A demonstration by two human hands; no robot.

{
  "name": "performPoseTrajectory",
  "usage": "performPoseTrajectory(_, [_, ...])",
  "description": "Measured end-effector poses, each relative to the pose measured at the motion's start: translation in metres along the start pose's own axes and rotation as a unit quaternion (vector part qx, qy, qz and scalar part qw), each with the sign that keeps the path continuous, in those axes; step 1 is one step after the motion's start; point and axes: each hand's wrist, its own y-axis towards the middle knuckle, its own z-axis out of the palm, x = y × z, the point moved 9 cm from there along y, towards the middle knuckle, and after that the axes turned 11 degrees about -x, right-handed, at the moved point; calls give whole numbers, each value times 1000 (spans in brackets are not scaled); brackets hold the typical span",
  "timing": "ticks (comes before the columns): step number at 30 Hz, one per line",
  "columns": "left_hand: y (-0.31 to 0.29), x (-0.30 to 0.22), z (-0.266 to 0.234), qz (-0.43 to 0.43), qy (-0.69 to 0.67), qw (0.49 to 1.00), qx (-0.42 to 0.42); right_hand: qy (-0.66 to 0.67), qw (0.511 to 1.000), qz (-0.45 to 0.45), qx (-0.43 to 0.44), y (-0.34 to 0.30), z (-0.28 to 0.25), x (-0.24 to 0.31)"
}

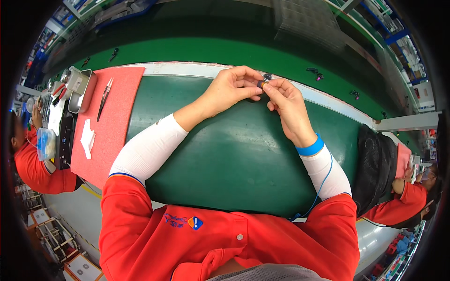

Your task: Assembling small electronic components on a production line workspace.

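My left hand (230, 88) and my right hand (288, 104) meet over the far edge of the green work surface. Between their fingertips is a small dark part (261, 84) with a thin orange-yellow band; its exact kind is too small to make out. Both hands pinch it, thumbs and forefingers closed around it. Just beyond my fingers shows a small black piece (267, 76); whether it joins the held part I cannot tell. A blue wrist strap (311, 146) with a thin blue cord circles my right wrist, and white sleeves cover both forearms.
At left, a pink mat (123, 100) bears black-handled tweezers (105, 99) and a white scrap (87, 139). A metal tin (84, 92) stands by its edge. Beyond the white rail runs a green belt (187, 52) with several small dark parts. A black bag (376, 164) lies right; people in red sit at both sides.
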Motion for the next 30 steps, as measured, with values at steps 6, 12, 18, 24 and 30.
performPoseTrajectory(6, [-2, 4, 0, -25, -27, 999, -9, 28, 998, -37, -35, -4, 1, -1])
performPoseTrajectory(12, [-2, 4, 0, -30, -50, 998, -3, 40, 998, -25, -35, -5, 1, -3])
performPoseTrajectory(18, [-3, 1, 2, -24, -64, 998, 7, 36, 998, -26, -43, -6, 2, 0])
performPoseTrajectory(24, [-3, 6, -1, -85, -101, 991, 10, -54, 984, -167, -33, -6, 3, 21])
performPoseTrajectory(30, [-6, 5, 6, -104, -68, 991, 41, -115, 958, -262, 23, -6, 8, 42])
